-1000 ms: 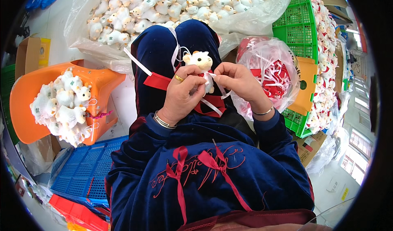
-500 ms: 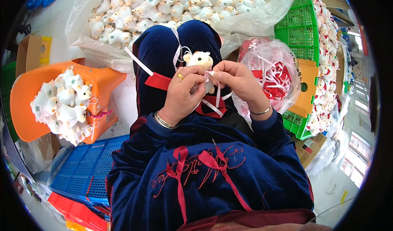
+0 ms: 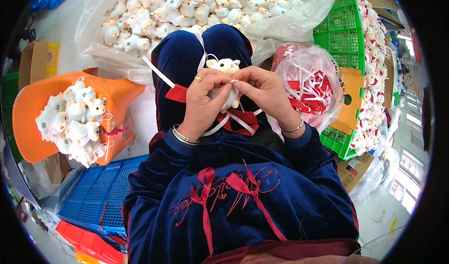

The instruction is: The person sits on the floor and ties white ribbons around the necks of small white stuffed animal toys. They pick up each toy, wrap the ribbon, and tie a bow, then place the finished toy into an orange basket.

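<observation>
While both hands meet above the lap (image 3: 224,41), the toy (image 3: 226,66), a white plush animal, is held between them, with its head toward the knee edge of the lap. The left hand (image 3: 203,93) is nearly closed, and its thumb and fingers grip the toy at the body. The right hand (image 3: 264,91) has thumb and forefinger pressed together on a thin white ribbon (image 3: 234,80) at the toy's front. Two cloths, both red, lie on the lap: one (image 3: 177,93) near its left edge, another (image 3: 244,123) below the hands.

Beyond the knees, a big bag (image 3: 89,34) of clear plastic is spread wide and holds a large pile of similar animals (image 3: 187,6). To the right of the lap is a smaller bag (image 3: 286,62), which contains red cloths and white ribbons in a tangle (image 3: 318,93). Next to it stands a green crate (image 3: 339,30); along its outer edge are many white animals with red on them (image 3: 372,77), but whether they lie inside it, I cannot tell.

At the left, an orange chair (image 3: 28,119) carries a heap of animals (image 3: 77,114), reaching to the seat's lower edge. Below the chair is a blue crate (image 3: 93,191), and past its lower left corner, a red box (image 3: 89,243).
</observation>
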Demonstrator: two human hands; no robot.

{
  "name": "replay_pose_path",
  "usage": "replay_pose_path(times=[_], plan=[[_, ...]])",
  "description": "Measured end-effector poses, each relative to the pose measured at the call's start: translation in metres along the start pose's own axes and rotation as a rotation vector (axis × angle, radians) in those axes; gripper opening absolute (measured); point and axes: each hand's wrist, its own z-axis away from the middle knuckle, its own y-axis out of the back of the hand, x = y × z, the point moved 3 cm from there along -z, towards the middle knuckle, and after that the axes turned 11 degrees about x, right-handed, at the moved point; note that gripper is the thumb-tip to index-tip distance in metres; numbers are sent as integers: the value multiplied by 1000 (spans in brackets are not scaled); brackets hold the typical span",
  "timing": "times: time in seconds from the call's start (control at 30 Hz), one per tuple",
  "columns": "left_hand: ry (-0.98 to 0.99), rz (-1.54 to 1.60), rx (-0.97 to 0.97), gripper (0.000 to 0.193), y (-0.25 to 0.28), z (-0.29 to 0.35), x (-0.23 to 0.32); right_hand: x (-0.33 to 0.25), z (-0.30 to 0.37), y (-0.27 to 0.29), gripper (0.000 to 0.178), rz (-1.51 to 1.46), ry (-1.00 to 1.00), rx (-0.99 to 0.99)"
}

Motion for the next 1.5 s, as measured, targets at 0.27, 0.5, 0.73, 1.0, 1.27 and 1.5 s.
replay_pose_path(times=[0.27, 0.5, 0.73, 1.0, 1.27, 1.5], plan=[[112, 39, -19, 14, -1, -4, -3, 5, -3, 3, 10, 152, 109, 99], [47, -18, -108, 12, 3, -9, -4, -23, -2, -1, 10, 531, 387, 178], [90, -32, -138, 8, 0, -17, 5, -43, 0, -12, 12, 664, 253, 95], [-23, -212, -45, 10, -13, -18, 13, -39, 5, -17, 10, 789, 437, 209], [-94, -236, -116, 11, -12, -20, 13, -23, -3, -13, 7, 624, 507, 276], [-63, -132, -206, 11, 1, -24, 3, -1, -8, 0, 8, 233, 229, 206]])
